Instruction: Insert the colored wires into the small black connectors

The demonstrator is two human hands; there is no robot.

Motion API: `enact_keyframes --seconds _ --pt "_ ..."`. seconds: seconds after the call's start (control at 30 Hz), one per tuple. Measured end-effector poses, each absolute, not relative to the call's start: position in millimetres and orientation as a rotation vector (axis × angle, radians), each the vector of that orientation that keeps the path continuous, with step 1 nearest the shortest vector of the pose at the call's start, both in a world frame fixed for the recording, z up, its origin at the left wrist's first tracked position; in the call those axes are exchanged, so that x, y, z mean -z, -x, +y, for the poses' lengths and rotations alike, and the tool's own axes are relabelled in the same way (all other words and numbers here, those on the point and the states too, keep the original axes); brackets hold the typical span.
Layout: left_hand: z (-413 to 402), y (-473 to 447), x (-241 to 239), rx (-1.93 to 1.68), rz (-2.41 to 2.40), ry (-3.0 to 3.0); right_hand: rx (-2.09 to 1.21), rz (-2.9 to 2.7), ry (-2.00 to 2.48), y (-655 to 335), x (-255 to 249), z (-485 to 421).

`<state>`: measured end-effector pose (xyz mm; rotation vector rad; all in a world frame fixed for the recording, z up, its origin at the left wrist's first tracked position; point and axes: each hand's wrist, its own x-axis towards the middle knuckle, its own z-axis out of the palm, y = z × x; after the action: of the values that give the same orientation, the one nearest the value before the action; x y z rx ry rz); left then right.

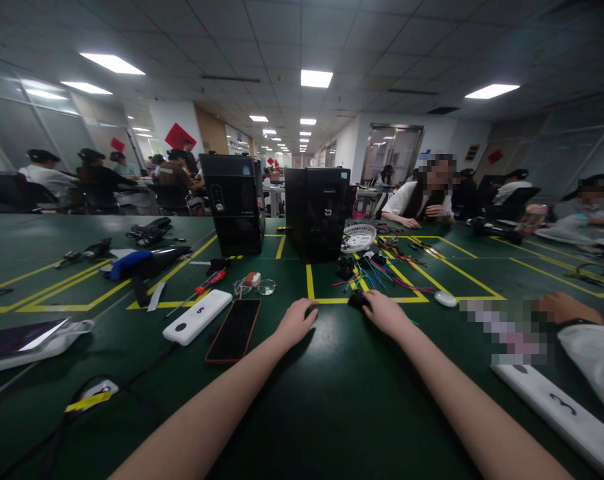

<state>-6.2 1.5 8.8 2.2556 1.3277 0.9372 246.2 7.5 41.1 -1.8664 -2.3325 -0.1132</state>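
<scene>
Green table [332, 400], two black tower cases [318, 213], my hands at the yellow tape [311, 283]
I judge the loose wires [382, 277] could snag my right hand [385, 313], curled onto a small black part [356, 300] on the tape line; left hand [297, 321] lies flat, holding nothing; white basket [359, 237], contents unclear

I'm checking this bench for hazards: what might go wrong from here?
The right hand touches a small black part beside loose coloured wires; dragging it might snag them. The left hand rests close to the phone and glasses; a sideways sweep might knock them.
</scene>
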Motion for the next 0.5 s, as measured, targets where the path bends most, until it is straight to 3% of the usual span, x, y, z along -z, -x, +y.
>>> enact_keyframes --seconds 0.27,0.5 --pt "13.7 7.0 3.2 -1.063 1.380 -2.145 0.147 -2.480 1.310 -169.7 -24.0 -30.4" --pt "12.7 7.2 0.8 -0.988 1.415 -2.122 0.100 -2.485 1.165 -157.0 -17.9 -40.2"
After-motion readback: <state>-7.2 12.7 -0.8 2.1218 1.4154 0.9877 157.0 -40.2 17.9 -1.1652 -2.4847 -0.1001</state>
